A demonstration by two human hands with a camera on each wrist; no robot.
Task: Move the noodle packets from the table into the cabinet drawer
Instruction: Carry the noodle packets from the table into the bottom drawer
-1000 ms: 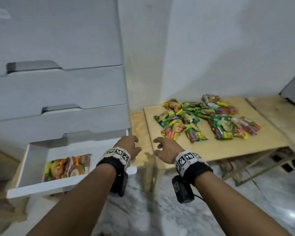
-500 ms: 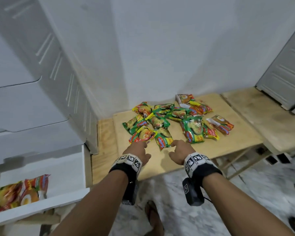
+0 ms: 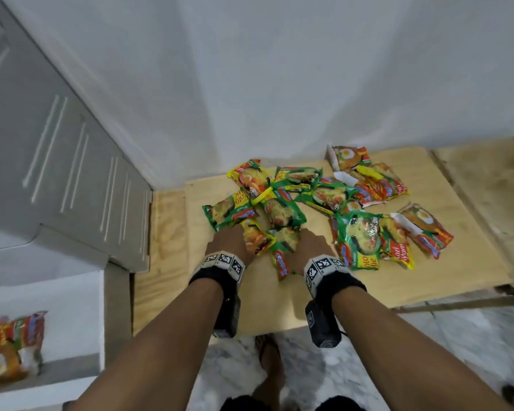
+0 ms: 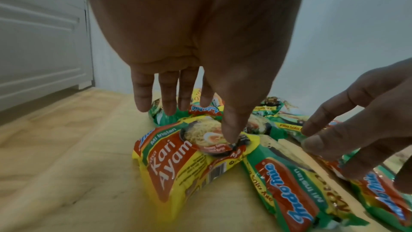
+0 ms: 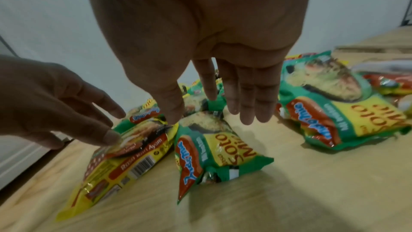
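Packets (image 3: 282,212) heaped on table (image 3: 445,262) | my left hand (image 3: 229,241) spread, thumb on yellow packet (image 4: 178,161) | my right hand (image 3: 312,244) spread over green packet (image 5: 214,147)

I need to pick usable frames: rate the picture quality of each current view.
Head view: even, dim light; wide-angle bending of the cabinet; packets in the drawer are smeared. Left wrist view: the left hand is dark and soft, but "Kari Ayam" on the yellow packet reads clearly. Right wrist view: the green Soto packet is readable; hand shadows fall on the table; edges blur.
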